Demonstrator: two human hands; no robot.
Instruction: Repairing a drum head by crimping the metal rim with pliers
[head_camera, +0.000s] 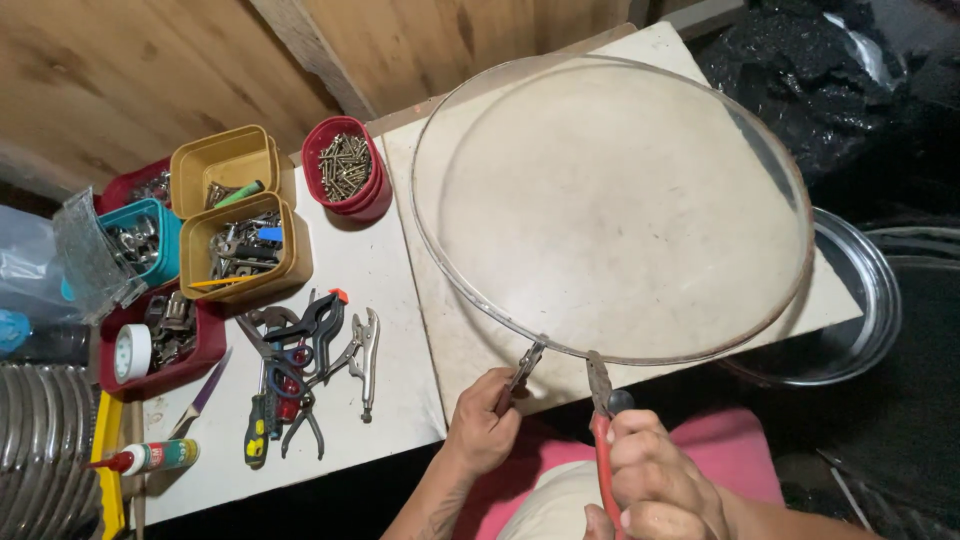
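Note:
A large round glass lid with a metal rim (455, 270) lies on the white table (390, 340). My left hand (483, 425) grips a small metal pliers (526, 364) clamped on the rim's near edge. My right hand (660, 480) holds red-handled pliers (600, 395) whose jaws bite the same rim a little to the right. Both hands sit at the table's front edge, above my pink-covered lap.
Left of the lid lie locking pliers (365, 360), a black clamp (315, 325), scissors and screwdrivers. Behind them stand yellow tubs (245, 250), a red cup of screws (347, 168), a teal tub and a red tray with tape (132, 352). A metal basin (860, 300) sits right.

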